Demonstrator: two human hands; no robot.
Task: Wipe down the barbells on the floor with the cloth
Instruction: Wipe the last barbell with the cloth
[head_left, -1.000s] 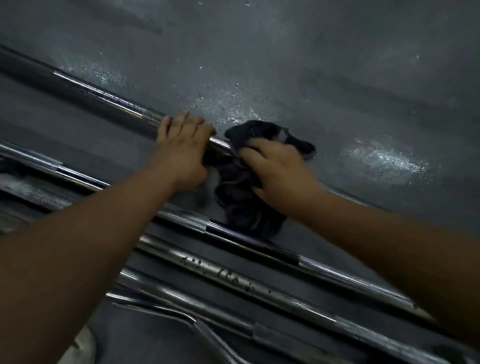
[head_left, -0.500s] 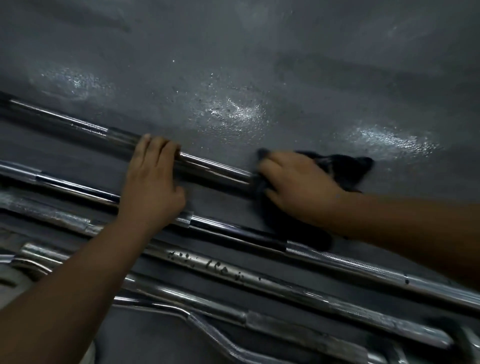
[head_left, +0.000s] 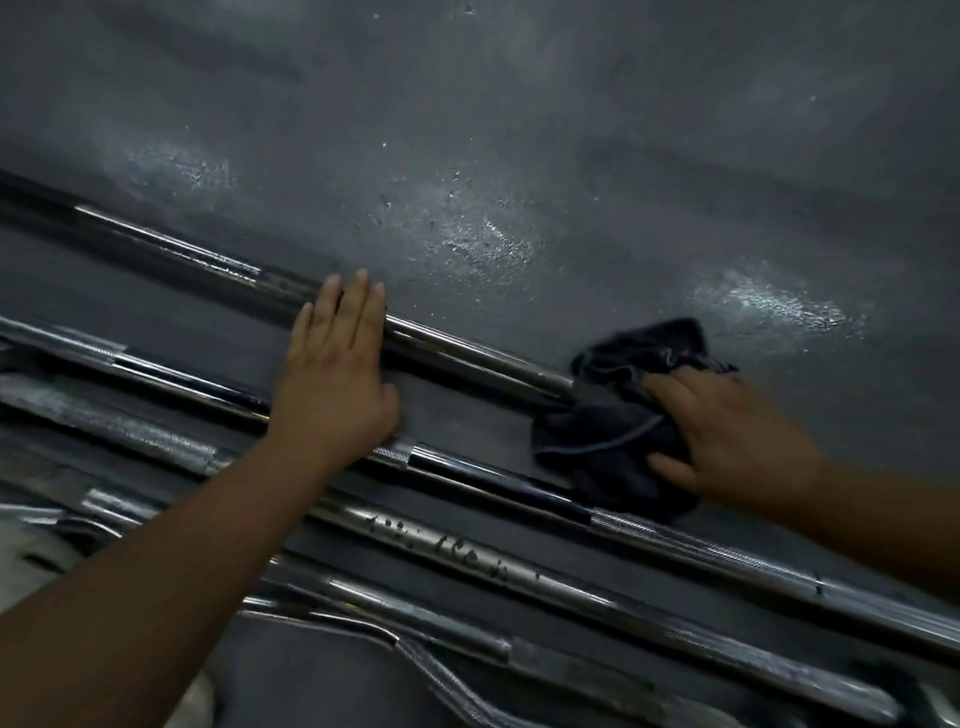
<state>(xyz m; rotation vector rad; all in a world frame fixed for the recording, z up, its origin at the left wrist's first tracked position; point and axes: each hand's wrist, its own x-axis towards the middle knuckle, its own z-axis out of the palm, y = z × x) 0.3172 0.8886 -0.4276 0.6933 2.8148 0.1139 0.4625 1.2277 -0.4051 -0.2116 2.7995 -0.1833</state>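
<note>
Several steel barbells lie side by side on the dark floor, running from upper left to lower right. The farthest barbell (head_left: 467, 353) has my left hand (head_left: 337, 374) resting flat on it, fingers together and stretched over the shaft. A dark cloth (head_left: 618, 415) is bunched around that same bar further right. My right hand (head_left: 727, 436) presses down on the cloth and grips it. The bar's right part is hidden under the cloth and hand. A second barbell (head_left: 675, 535) with knurled sections passes just below the cloth.
Nearer to me lie a spotted chrome bar (head_left: 457, 551), another straight bar (head_left: 415, 616) and a curved bar (head_left: 436, 670). The grey floor (head_left: 519, 130) beyond the farthest bar shows glossy wet-looking patches. A pale object (head_left: 31, 551) sits at the left edge.
My right hand has slid the cloth rightward along the farthest bar, away from my left hand. My left hand stays on the bar and has flattened out.
</note>
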